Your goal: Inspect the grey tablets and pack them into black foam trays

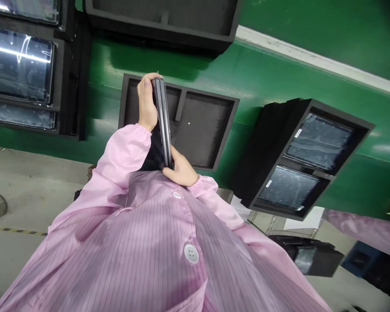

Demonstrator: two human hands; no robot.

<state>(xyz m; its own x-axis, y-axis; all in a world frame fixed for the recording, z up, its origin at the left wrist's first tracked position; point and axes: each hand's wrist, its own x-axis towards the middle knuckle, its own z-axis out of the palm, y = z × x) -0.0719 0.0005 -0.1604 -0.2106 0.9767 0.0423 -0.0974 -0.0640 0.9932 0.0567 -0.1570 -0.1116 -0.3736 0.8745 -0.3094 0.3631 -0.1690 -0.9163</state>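
Note:
Two thin dark tablets are held together, upright and seen nearly edge-on, with small speaker holes along their edges. My left hand grips them near the upper end, its fingers closed round the side. At the lower end, my right hand is closed on the same pair, thumb in front. Below them lies a black foam tray with a short divider and a small white speck on its floor. The tablets and my left hand hide part of this tray.
A stack of black trays with film-covered screens stands to the right. More trays with glossy screens are at the left. Another black tray sits at the far side of the green table. Pink cloth shows at the right edge.

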